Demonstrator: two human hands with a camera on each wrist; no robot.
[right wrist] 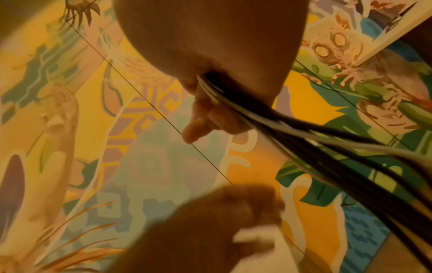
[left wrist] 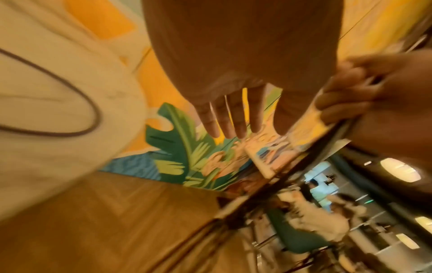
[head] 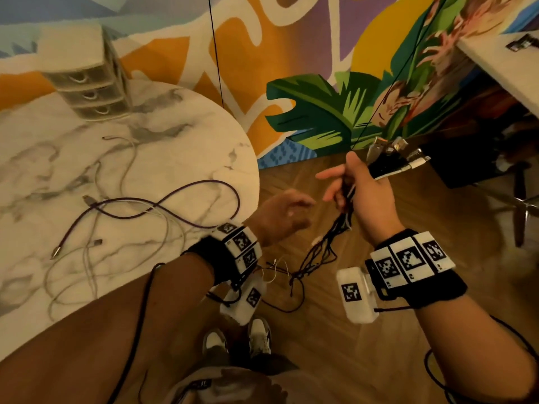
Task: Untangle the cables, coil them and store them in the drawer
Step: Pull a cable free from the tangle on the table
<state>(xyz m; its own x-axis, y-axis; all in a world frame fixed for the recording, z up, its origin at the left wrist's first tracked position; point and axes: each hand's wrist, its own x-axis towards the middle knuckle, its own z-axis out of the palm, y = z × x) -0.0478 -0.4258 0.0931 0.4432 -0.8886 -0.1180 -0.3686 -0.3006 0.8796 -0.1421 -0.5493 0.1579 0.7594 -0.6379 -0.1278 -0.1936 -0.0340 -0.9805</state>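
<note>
Bare forearms, no sleeves. Black band [head: 431, 275] round the right wrist at lower right of the frame, three white tiles with black square codes across its top. White box [head: 357, 295] just beside it, one code tag on its face. Same kit at centre: black band [head: 215, 258], coded tiles, white box [head: 245, 301] beneath. Thin dark leads trailing back along both arms. Pale shoes [head: 259, 336] at bottom centre.

Round marble table [head: 180, 158] on wood floor [head: 335, 345], bright leafy mural wall [head: 320, 112] behind, warm dim light
</note>
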